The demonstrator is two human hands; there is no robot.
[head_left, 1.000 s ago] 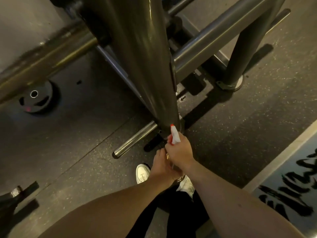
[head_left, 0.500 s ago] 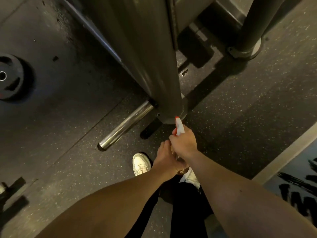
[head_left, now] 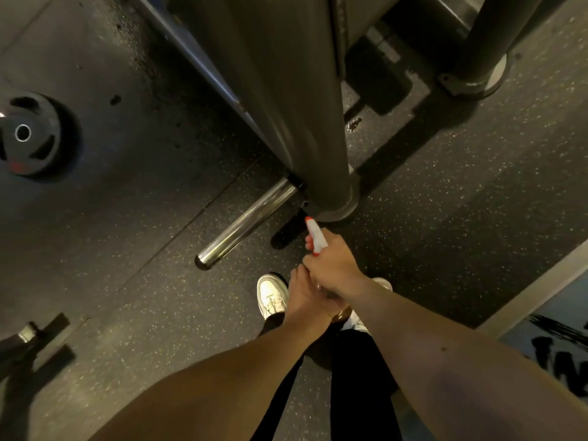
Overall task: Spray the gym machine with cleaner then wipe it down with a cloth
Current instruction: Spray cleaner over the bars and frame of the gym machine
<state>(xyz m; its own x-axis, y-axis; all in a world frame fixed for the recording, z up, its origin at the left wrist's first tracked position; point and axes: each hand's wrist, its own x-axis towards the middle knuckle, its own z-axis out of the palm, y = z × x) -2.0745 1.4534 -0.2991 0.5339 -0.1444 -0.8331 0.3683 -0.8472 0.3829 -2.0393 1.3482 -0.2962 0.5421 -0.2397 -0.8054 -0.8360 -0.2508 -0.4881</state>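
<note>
A thick grey upright post of the gym machine runs down to its round foot on the floor. My right hand grips a spray bottle with a white head and a red nozzle tip. The nozzle points at the post's foot, just short of it. My left hand sits right under my right hand and curls round the bottle's lower part, which is mostly hidden. A white patch shows below my hands; I cannot tell whether it is a cloth.
A chrome peg sticks out low from the post toward the left. A black weight plate lies on the floor at far left. A second post stands at upper right. My white shoe is below the hands.
The bottle and both hands have moved down along the post to its foot. My view has tipped lower, so the upper bars have left the frame.
</note>
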